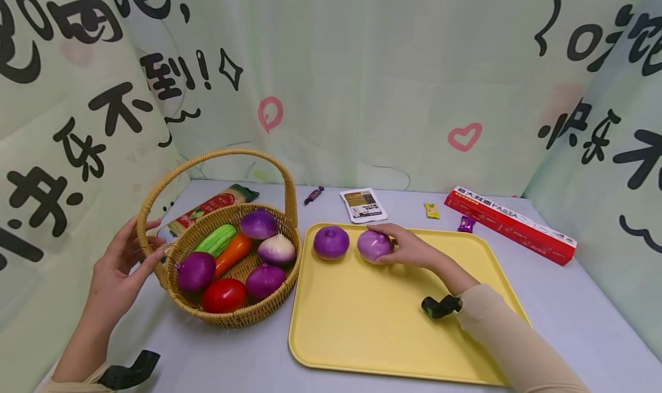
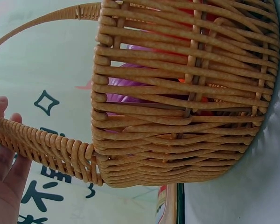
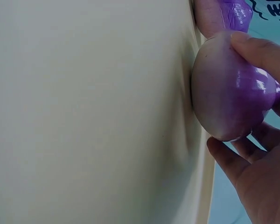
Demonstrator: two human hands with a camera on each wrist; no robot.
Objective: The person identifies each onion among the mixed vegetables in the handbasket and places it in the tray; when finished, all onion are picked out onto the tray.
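My right hand (image 1: pixel 408 248) holds a glossy purple onion (image 1: pixel 374 246) near the far edge of the yellow tray (image 1: pixel 331 324). Thumb and fingers lie round its sides in the right wrist view, where the pale underside of the onion (image 3: pixel 217 88) sits close against the tray surface. Just left of it stands a second purple onion (image 1: pixel 331 242). My left hand (image 1: pixel 121 266) grips the handle (image 1: pixel 146 220) of the wicker basket (image 1: pixel 233 319) at its left side. Inside lie several purple onions (image 1: pixel 265 281), a red tomato (image 1: pixel 224 296), a carrot (image 1: pixel 233 254) and a ridged green vegetable (image 1: pixel 216 241).
Behind the basket lies a red and green packet (image 1: pixel 212 208). Beyond the tray are a dark wrapped candy (image 1: pixel 314 195), a white pouch (image 1: pixel 364 204), a yellow candy (image 1: pixel 431 210), a purple candy (image 1: pixel 466 224) and a long red box (image 1: pixel 509 225). Printed curtains enclose the table.
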